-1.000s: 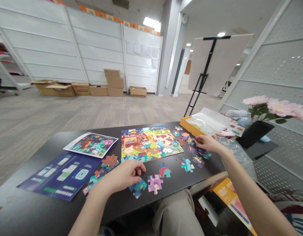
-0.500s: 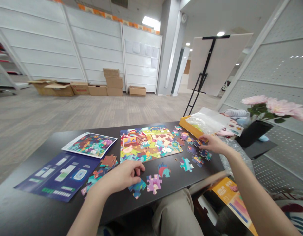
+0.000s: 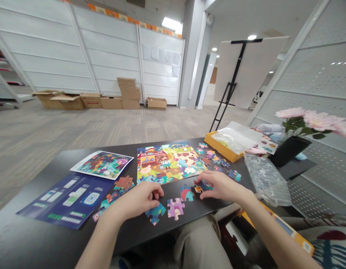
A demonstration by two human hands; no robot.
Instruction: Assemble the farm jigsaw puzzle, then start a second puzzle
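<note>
On the dark table (image 3: 85,244) lies an assembled farm puzzle (image 3: 168,162). My left hand (image 3: 144,196) rests below its lower left edge, fingers curled, beside a blue-green piece (image 3: 155,213); what its fingers hold, if anything, is hidden. To the right, my right hand (image 3: 217,185) has its thumb and fingers closed on a dark puzzle piece (image 3: 202,185) low over the table. Between the hands lie a purple piece (image 3: 175,208) and a pink-and-teal piece (image 3: 186,193). More loose pieces (image 3: 123,183) sit left of the puzzle, and others (image 3: 234,175) to its right.
A picture sheet (image 3: 102,164) and a blue leaflet (image 3: 66,201) lie at the left. An open yellow box (image 3: 224,147), a clear plastic bag (image 3: 268,179) and a black vase (image 3: 289,151) of pink flowers stand right. Behind are an easel (image 3: 231,87) and cardboard boxes (image 3: 130,93).
My right hand has moved left and nearer to me from the pieces by the yellow box, now with a dark piece in its fingers. My left hand has barely moved.
</note>
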